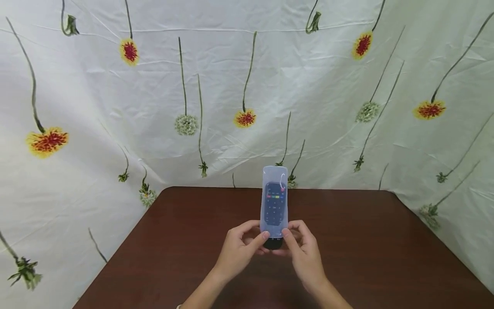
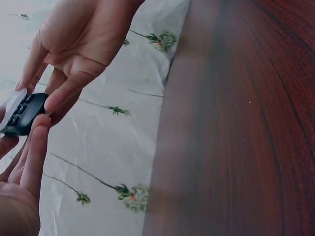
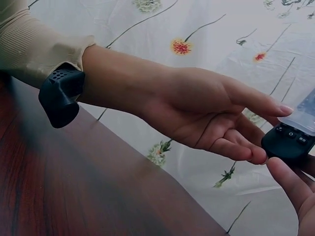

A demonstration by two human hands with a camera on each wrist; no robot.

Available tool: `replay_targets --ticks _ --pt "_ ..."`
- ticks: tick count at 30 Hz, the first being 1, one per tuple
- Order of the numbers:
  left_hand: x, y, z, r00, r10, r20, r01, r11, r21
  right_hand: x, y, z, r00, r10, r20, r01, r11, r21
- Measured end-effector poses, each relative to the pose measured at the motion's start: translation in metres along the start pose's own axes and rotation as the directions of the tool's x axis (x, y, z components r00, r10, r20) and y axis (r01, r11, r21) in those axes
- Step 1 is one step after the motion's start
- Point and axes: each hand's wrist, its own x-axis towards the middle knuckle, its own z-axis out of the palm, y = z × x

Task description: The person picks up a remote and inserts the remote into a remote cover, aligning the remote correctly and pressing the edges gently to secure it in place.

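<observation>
A dark remote control (image 1: 274,206) with small coloured buttons stands upright in front of me, seen through a translucent, bluish-white sleeve (image 1: 275,174). Its black bottom end (image 1: 273,243) sticks out of the sleeve, and the sleeve extends past its upper end. My left hand (image 1: 239,246) grips the lower left side, thumb on the front by the sleeve's mouth. On the opposite side my right hand (image 1: 306,253) holds it likewise, thumb at the sleeve's edge. Both hands' other fingers curl behind. In the right wrist view, buttons show on the black end (image 3: 290,143) below the sleeve's rim.
A dark reddish-brown wooden table (image 1: 185,214) lies beneath the hands. White cloth (image 1: 216,77) printed with flowers hangs behind it and along both sides. A black wrist device (image 3: 61,96) sits at the cuff of a beige sleeve (image 3: 44,44).
</observation>
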Motion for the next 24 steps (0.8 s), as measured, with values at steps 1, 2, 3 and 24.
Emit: replay_targets --ticks 1,2,3,24 --pt "0.0 -0.001 0.0 1.0 -0.004 0.015 0.004 1.0 -0.012 0.0 -0.001 -0.001 1.0 0.007 -0.005 -0.007 1.0 0.002" --pt "0.0 -0.001 0.0 1.0 -0.007 0.03 0.008 1.0 -0.025 0.001 -0.002 -0.001 1.0 0.016 -0.01 -0.016 1.0 0.002" --pt "0.0 -0.001 0.0 0.999 -0.014 0.041 0.015 0.999 -0.033 0.001 -0.003 -0.002 1.0 0.025 -0.015 -0.025 1.0 0.0" --pt "-0.003 0.001 -0.001 0.993 -0.111 0.039 0.115 0.986 -0.121 -0.002 -0.013 0.0 0.992 0.126 0.007 -0.126 0.988 0.087"
